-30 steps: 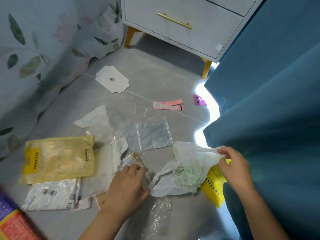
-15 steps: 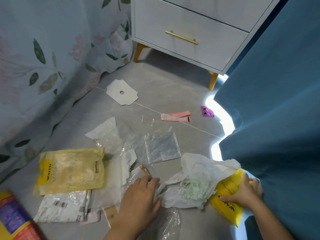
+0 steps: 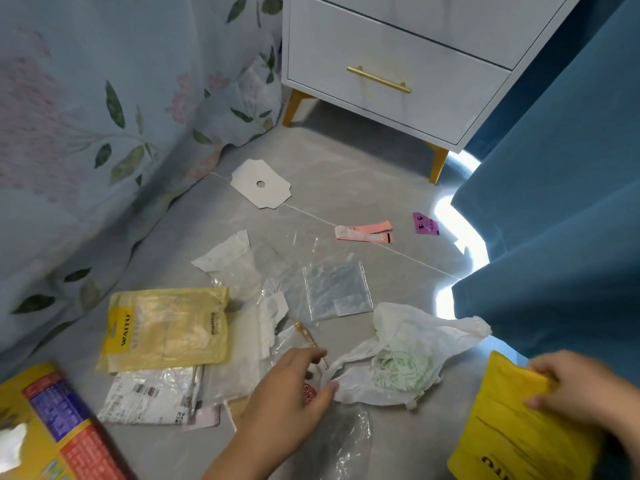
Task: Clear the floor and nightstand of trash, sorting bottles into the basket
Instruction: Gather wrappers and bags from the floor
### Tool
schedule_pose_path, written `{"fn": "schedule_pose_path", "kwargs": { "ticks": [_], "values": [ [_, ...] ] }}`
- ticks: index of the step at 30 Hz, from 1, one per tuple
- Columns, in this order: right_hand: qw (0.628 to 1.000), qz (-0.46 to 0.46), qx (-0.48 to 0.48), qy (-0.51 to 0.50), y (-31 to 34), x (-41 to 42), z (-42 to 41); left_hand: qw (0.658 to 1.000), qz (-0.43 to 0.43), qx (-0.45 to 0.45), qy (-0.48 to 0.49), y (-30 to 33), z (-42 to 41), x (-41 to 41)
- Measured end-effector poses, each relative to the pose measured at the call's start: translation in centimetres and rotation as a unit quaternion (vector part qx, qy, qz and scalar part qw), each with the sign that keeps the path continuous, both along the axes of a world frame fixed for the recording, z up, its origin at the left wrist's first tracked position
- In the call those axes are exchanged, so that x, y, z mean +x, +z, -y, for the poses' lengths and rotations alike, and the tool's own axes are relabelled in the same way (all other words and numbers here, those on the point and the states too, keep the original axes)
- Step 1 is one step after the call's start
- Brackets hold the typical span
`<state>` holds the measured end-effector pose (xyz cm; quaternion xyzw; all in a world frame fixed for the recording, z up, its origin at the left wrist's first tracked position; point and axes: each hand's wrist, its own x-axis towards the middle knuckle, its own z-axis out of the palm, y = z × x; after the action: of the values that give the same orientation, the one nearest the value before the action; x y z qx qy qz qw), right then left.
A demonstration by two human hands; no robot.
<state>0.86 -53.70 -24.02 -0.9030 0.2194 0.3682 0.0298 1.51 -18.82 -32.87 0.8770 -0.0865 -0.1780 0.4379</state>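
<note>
Trash lies scattered on the grey floor (image 3: 346,188). My right hand (image 3: 575,389) grips a yellow plastic bag (image 3: 512,424) at the lower right, lifted clear of the pile. My left hand (image 3: 291,393) rests on the floor with fingers spread, touching the edge of a crumpled white bag with green print (image 3: 405,362) and small wrappers beneath it. A yellow WAITU packet (image 3: 166,327), a barcoded white wrapper (image 3: 149,396), clear plastic sleeves (image 3: 336,289) and a white card with a hole (image 3: 259,183) lie around. No bottle or basket is in view.
A white nightstand (image 3: 398,64) with a gold handle and gold legs stands at the back. Floral bedding (image 3: 86,133) hangs on the left, a blue curtain (image 3: 561,202) on the right. Pink paper strips (image 3: 363,232) and a purple scrap (image 3: 425,223) lie near the curtain. A colourful package (image 3: 45,431) sits lower left.
My right hand has pulled the yellow bag out from under the white bag and toward the lower right. My left hand stayed on the wrappers. The view tilted up toward the nightstand.
</note>
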Motion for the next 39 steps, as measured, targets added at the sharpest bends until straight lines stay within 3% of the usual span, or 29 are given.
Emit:
{"fn": "schedule_pose_path", "kwargs": {
  "ticks": [4, 7, 9, 12, 14, 17, 19, 21, 24, 27, 30, 33, 34, 35, 36, 37, 38, 39],
  "values": [
    [0.977, 0.106, 0.160, 0.092, 7.7, 1.1, -3.6, 0.974, -0.130, -0.184, 0.003, 2.9, 2.5, 0.5],
    [0.941, 0.155, 0.281, 0.107, 8.2, 2.9, -7.2, 0.940, -0.210, -0.267, -0.016, 3.8, 3.9, 0.9],
    [0.914, 0.170, 0.357, 0.088, 7.3, 4.1, -9.5, 0.924, -0.245, -0.295, -0.005, 3.6, 3.8, 1.2],
    [0.865, 0.227, 0.446, -0.041, 4.2, 5.5, -11.4, 0.942, -0.223, -0.248, 0.043, 3.2, 2.7, 1.4],
    [0.876, 0.310, 0.354, -0.110, 0.0, 6.4, -10.7, 0.945, -0.217, -0.220, 0.104, 2.6, 1.7, 1.5],
    [0.949, 0.196, 0.215, -0.120, -6.3, 5.8, -10.7, 0.933, -0.257, -0.194, 0.160, 1.8, 0.6, 1.4],
    [0.969, 0.133, 0.189, -0.091, -9.9, 4.4, -11.3, 0.919, -0.300, -0.193, 0.171, 1.4, 0.2, 1.2],
    [0.966, 0.182, 0.166, -0.081, -11.4, 3.2, -11.8, 0.904, -0.334, -0.196, 0.181, 1.1, -0.1, 0.9],
    [0.909, 0.278, 0.255, -0.180, -10.1, 3.8, -12.9, 0.896, -0.322, -0.240, 0.189, 1.3, -0.4, 0.8],
    [0.840, 0.294, 0.421, -0.178, -6.6, 4.6, -15.8, 0.872, -0.322, -0.319, 0.186, 1.4, -0.4, 1.0],
    [0.787, 0.188, 0.562, -0.174, -4.4, 4.5, -18.8, 0.838, -0.340, -0.375, 0.205, 2.0, -0.2, 1.2],
    [0.658, -0.003, 0.727, -0.195, -3.9, 6.4, -18.8, 0.844, -0.297, -0.351, 0.277, 1.6, -1.3, 1.0],
    [0.646, -0.013, 0.734, -0.209, -4.5, 7.8, -18.4, 0.843, -0.285, -0.339, 0.307, 1.4, -2.0, 0.9],
    [0.675, 0.016, 0.704, -0.221, -5.7, 9.5, -17.9, 0.840, -0.278, -0.328, 0.330, 1.2, -2.8, 0.8],
    [0.750, 0.096, 0.624, -0.198, -7.4, 11.4, -17.3, 0.839, -0.275, -0.319, 0.343, 1.2, -3.5, 0.7],
    [0.844, 0.190, 0.487, -0.125, -8.7, 13.1, -17.1, 0.840, -0.275, -0.309, 0.352, 1.1, -4.3, 0.6],
    [0.909, 0.242, 0.339, -0.025, -10.3, 14.6, -16.7, 0.841, -0.275, -0.298, 0.358, 1.2, -5.0, 0.5],
    [0.942, 0.250, 0.214, 0.066, -11.4, 15.8, -16.7, 0.842, -0.275, -0.291, 0.361, 1.2, -5.6, 0.4]
  ]
}}
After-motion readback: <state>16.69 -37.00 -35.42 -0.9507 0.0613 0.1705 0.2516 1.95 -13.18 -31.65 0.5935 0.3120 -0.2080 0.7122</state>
